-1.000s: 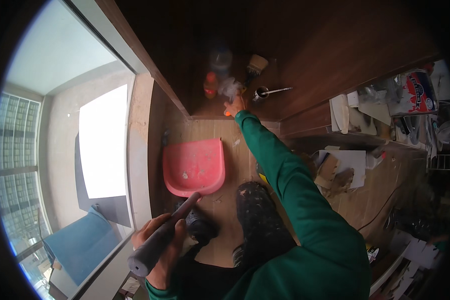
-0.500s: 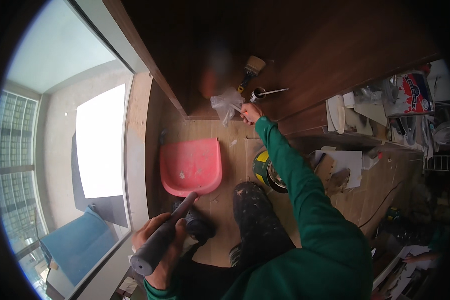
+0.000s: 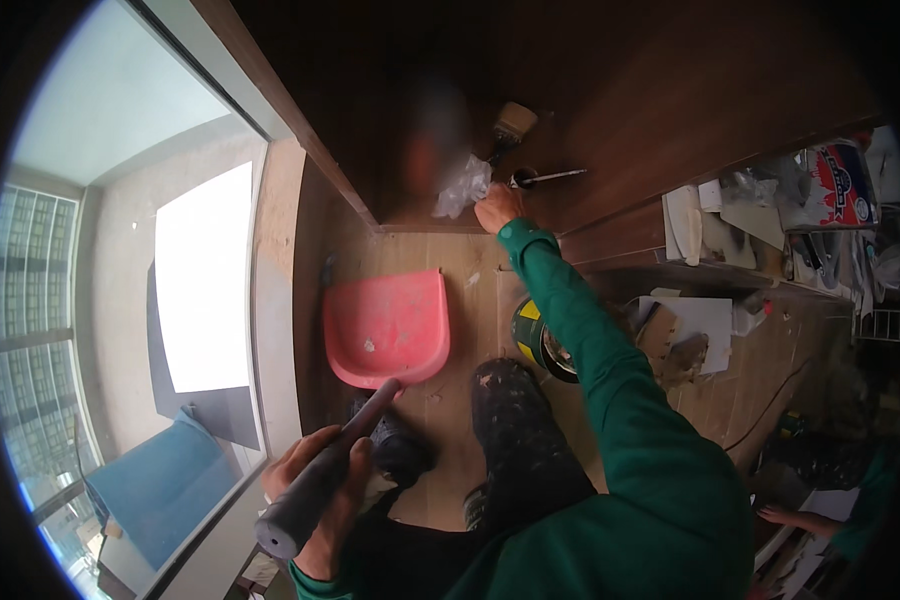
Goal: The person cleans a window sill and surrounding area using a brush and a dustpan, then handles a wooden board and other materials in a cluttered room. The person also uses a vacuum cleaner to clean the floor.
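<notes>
My left hand (image 3: pixel 315 490) is closed around the thick dark handle of a red dustpan (image 3: pixel 388 325), whose pan is at floor level in front of my feet. Stretched far forward, my right hand (image 3: pixel 500 207) is closed on a crumpled clear plastic bag (image 3: pixel 463 187) over the dark brown wooden surface. Its fingertips are partly hidden. Just beyond that hand is a small dark pot (image 3: pixel 525 177) with a thin stick (image 3: pixel 565 175) across it. Behind the bag lies a wide paintbrush (image 3: pixel 514 122) with pale bristles.
A green and yellow tin (image 3: pixel 527 328) stands beside my right knee, partly behind my forearm. At right, a shelf holds bags, papers and a red-blue package (image 3: pixel 842 185). White sheets (image 3: pixel 705 325) lie on the floor. Another person's hand (image 3: pixel 800 517) shows lower right. A window frame (image 3: pixel 275 300) runs along the left.
My right hand has moved a little farther forward with the plastic bag, which has shifted and bunched up. The left hand keeps hold of the dustpan. Another person's arm has come further in at lower right.
</notes>
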